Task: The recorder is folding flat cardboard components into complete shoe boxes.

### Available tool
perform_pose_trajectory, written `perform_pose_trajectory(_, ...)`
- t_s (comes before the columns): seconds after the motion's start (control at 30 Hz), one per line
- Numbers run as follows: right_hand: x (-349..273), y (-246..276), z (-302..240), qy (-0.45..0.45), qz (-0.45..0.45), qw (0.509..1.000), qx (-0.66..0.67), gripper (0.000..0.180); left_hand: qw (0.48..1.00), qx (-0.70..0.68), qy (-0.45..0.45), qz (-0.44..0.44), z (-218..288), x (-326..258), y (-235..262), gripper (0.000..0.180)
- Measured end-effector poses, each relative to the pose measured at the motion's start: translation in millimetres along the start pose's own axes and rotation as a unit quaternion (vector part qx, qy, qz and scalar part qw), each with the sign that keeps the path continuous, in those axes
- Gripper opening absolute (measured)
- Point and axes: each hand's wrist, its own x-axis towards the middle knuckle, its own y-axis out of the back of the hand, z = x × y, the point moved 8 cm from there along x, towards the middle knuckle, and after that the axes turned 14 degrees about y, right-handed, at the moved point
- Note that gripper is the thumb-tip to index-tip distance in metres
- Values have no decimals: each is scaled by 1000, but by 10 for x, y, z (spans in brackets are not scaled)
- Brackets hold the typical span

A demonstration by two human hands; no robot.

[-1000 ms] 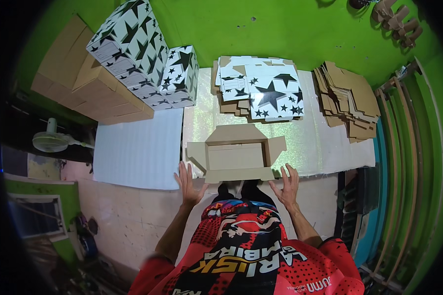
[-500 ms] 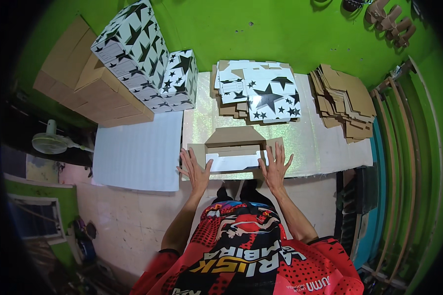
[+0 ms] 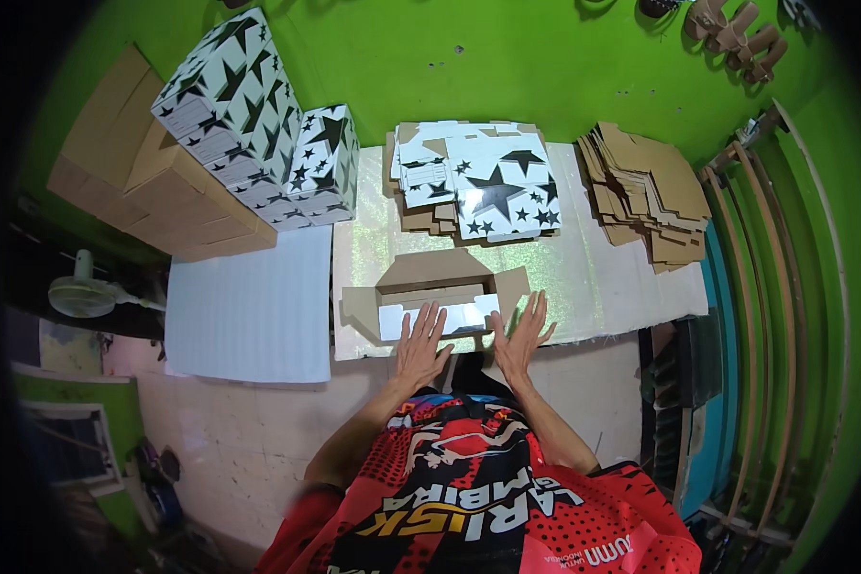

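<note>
A partly folded cardboard box [image 3: 429, 265] stands at the table's near edge, brown inside, its back and side flaps spread outward. Along its near side runs a white panel [image 3: 461, 314]. My left hand [image 3: 421, 349] lies with outstretched fingers against the left-middle part of that panel. At the box's near right corner is my right hand [image 3: 518, 342], fingers spread and thumb apart, with nothing in its grip. Whether the right hand touches the box I cannot tell.
Behind the box lie flat white star-printed cartons [image 3: 502, 187]. Brown flat cardboard [image 3: 646, 191] is piled at the right. On the left, finished star-printed boxes [image 3: 234, 105] and brown boxes [image 3: 182, 182] stand stacked by a pale foam-like sheet [image 3: 249, 306]. A fan [image 3: 81, 292] is further left.
My left hand has moved right, from the box's left flap onto the white near panel. My right hand has come away from the right flap toward me. The view has shifted slightly.
</note>
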Motion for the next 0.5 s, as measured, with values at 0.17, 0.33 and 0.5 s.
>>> perform_pose_trajectory(0.17,-53,-166,241,-58,-51,983,166,88,1000,25,-10,-9,15,17,-40,82)
perform_pose_trajectory(0.33,28,-163,-239,143,-121,980,66,72,1000,27,4,-7,9,39,-64,81)
perform_pose_trajectory(0.5,-1,-270,-380,238,-166,957,-19,66,999,35,-17,4,84,130,58,81)
